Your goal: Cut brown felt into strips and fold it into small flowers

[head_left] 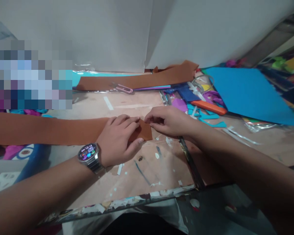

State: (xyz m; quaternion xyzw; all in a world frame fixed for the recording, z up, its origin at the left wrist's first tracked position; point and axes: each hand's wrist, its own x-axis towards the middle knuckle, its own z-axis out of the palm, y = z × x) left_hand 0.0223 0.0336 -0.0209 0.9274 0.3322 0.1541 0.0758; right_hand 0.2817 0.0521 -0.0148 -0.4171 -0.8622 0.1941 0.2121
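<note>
The brown strip (pixel 71 130) is lying flat on the worktable (pixel 166 173), its long axis running left to right across the near half, roughly parallel to the wall, with one short end pointing right and the other running out of view at the left edge. The left hand (pixel 120 138) is pressing palm-down over the strip near its right end, its fingers slightly spread and its thumb standing apart. The right hand (pixel 166 120) is bending over the strip's far right corner, thumb and forefinger drawn close together at the edge; whether they are pinching the material is not clear. Beyond the hands, a second brown piece (pixel 137 81) is lying nearly parallel to the first, with small pink-handled snips (pixel 123 88) resting on its near edge. To the right, an orange cutter (pixel 209 107) is lying among colored scraps (pixel 180 104), beside a large blue sheet (pixel 250 94). These scraps and the cutter are crowding the space just beyond the right forearm, while the left forearm, wearing a watch (pixel 88 153), is crossing the table's near left side.
</note>
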